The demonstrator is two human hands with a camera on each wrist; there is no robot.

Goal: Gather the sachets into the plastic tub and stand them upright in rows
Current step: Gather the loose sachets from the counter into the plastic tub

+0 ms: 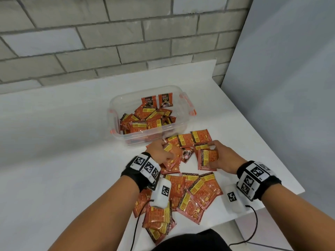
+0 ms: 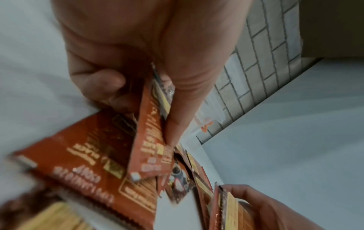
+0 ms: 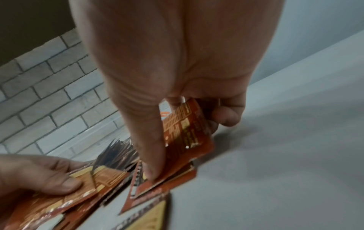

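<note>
Near: we see loose sachets [image 1: 197, 194] lying flat, fanned every way on the white table [image 1: 63, 160] | mid: our left hand [image 1: 161, 153] pinches a sachet [image 1: 171, 156], long axis near-far; our right hand [image 1: 222, 156] clamps another [image 1: 207, 159] | far: clear plastic tub [image 1: 150, 113] holds a jumble, two sachets upright against its far wall.

Upright sachets [image 1: 156, 100] in tub [image 1: 116, 105]: "D2X", "BLACK"; remaining print unreadable.

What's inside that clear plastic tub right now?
The plastic tub holds orange sachets: two upright ones against the far wall, the rest a loose heap. What lies beneath that heap is covered.
</note>
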